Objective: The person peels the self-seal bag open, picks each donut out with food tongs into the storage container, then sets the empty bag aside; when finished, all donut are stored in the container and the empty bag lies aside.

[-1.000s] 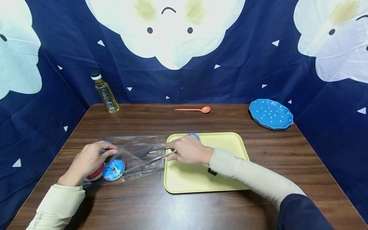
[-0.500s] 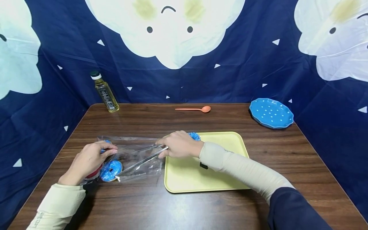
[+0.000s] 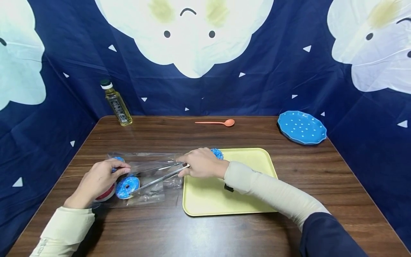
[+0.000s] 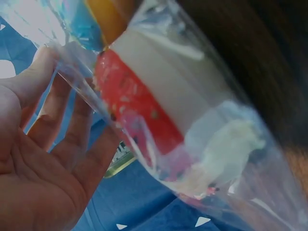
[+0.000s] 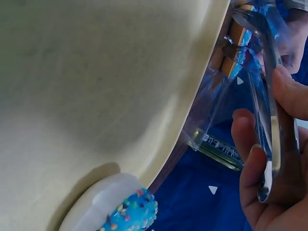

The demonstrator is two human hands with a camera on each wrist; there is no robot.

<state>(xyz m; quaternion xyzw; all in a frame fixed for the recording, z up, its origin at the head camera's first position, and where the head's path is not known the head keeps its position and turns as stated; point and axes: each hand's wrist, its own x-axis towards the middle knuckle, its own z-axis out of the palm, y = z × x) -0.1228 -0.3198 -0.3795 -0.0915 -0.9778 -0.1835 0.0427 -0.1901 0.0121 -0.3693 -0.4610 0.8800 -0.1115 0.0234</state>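
My left hand (image 3: 99, 180) pinches a clear plastic bag (image 3: 154, 157) between thumb and fingers. Inside the bag are a blue-iced toy donut (image 3: 120, 189), a red-iced one (image 4: 137, 96) and, partly behind my left fingers, another blue one (image 3: 118, 159). Metal tongs (image 3: 160, 180) reach into the bag, gripped by my right hand (image 3: 203, 162) near the left edge of the yellow tray (image 3: 231, 203). The tongs' tips lie at the blue donut, one at its lower edge; whether they clamp it I cannot tell. Another donut with blue icing and sprinkles (image 5: 120, 207) lies on the tray, partly behind my right hand.
At the back left stands an oil bottle (image 3: 118, 107). An orange spoon (image 3: 229, 122) lies along the back edge, and a blue dotted plate (image 3: 302, 127) sits at the back right. Dark blue cloth (image 3: 205, 96) hangs behind the wooden table (image 3: 205, 235).
My right hand and the tongs have shifted left, deeper into the bag. The blue donut first slid slightly left, then back right and up. My left hand stays put.
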